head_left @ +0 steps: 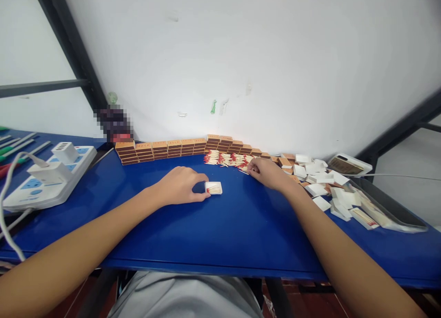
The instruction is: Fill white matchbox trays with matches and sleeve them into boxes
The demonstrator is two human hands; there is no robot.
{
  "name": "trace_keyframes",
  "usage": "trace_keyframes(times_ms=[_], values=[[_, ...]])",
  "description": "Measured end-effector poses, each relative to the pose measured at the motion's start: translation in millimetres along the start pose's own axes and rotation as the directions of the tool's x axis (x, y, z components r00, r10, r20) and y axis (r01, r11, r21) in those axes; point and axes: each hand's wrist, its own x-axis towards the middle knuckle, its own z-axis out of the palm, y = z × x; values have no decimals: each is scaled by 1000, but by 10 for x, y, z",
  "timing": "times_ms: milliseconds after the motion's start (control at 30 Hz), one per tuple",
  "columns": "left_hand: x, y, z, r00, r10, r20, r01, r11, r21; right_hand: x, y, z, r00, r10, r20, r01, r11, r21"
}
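Note:
My left hand (184, 185) pinches the left end of a small white matchbox tray (214, 188) on the blue table, thumb on the near side and fingers on the far side. A few red-tipped matches lie inside the tray. Farther back and to the right, my right hand (263, 170) has its fingertips pressed together at the edge of a pile of loose matches (229, 159). A match or two shows just under those fingertips. The hand itself hides part of the pile.
Stacked brown matchboxes (160, 150) line the wall. White trays (319, 176) and loose box sleeves are heaped at right, near a phone (349, 164) and a dark open case (389, 205). A power strip (51, 178) with cables occupies the left, beside green- and red-handled tools (15, 150).

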Motion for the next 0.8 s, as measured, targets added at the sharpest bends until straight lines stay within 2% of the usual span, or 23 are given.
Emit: trace_keyframes(times_ms=[500,600,700,800], values=[[-10,-17,16,1000,5,-10,-5,1000,3,-10,-25,-23,999,-23,28,24,999,-29],[-6,-21,21,1000,5,-14,-5,1000,7,-61,-175,-55,997,-76,-32,76,997,3],[2,-13,31,1000,-4,-8,4,1000,3,-151,-457,-39,977,-191,-95,200,975,95],[8,-2,39,1000,-7,-5,7,1000,1,-243,-753,31,948,-299,-105,313,936,163]])
